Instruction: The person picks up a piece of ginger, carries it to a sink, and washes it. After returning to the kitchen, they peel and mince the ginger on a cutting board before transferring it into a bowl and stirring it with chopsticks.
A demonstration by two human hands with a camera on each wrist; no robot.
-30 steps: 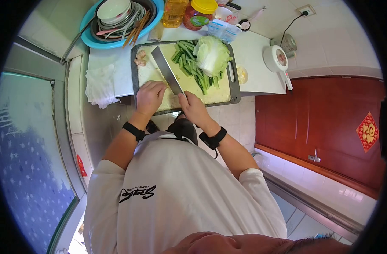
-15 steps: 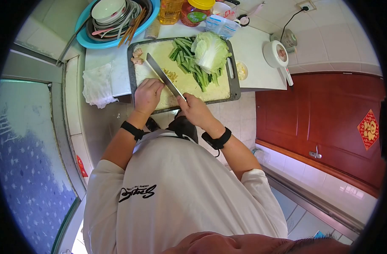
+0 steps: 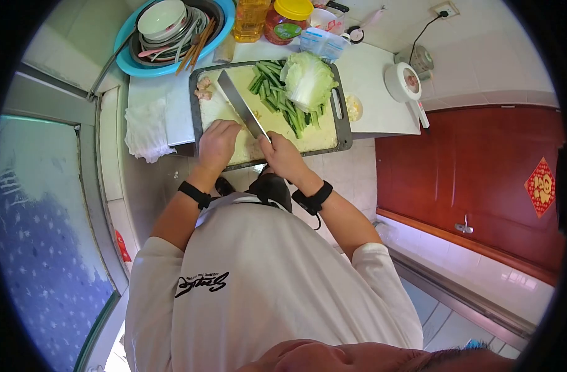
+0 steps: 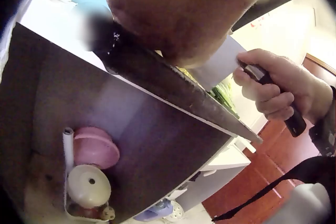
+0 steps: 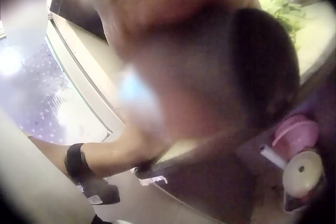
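Note:
My right hand grips the black handle of a cleaver, its broad blade slanting up and left over the cutting board. In the left wrist view, fingers wrap fully round that handle. The left hand rests at the board's near left, fingers bent and fingertips close beside the blade; what lies under them is hidden. Small yellow chopped bits lie just right of the blade. Knobs of ginger sit at the far left corner. Cut green vegetable strips and a napa cabbage half occupy the right side.
A blue basin of bowls and chopsticks stands at back left, beside an oil bottle and a yellow-lidded jar. A white cloth hangs over the left counter edge. A white-handled pot sits at right.
The blade has shifted slightly, and now covers more of the yellow bits that showed beside it half a second ago. Both hands stay in nearly the same place.

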